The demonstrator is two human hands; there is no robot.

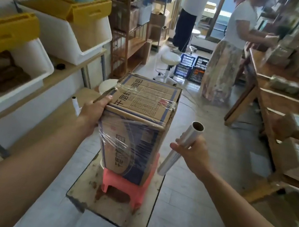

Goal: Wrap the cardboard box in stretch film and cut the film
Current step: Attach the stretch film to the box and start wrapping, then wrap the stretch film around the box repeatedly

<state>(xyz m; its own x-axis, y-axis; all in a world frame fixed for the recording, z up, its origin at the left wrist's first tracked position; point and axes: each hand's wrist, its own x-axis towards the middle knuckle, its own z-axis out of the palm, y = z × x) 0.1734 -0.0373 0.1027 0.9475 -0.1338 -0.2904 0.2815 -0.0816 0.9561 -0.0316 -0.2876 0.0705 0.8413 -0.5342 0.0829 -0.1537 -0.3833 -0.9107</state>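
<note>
A tall cardboard box (141, 112) with blue print stands on a small pink plastic stool (125, 187). Clear stretch film lies in bands across its top and around its front face. My left hand (95, 111) grips the box's near top-left corner. My right hand (191, 152), to the right of the box, is closed around a thin roll of stretch film (180, 148) that points up and away. I cannot make out a film strand running from the roll to the box.
The stool stands on a worn flat board (117, 211) on the tiled floor. Shelves with white and yellow bins (63, 30) line the left. A wooden table (278, 100) with packages is on the right. Two people stand at the back. A white stool (170, 61) and blue crates (190, 66) lie beyond the box.
</note>
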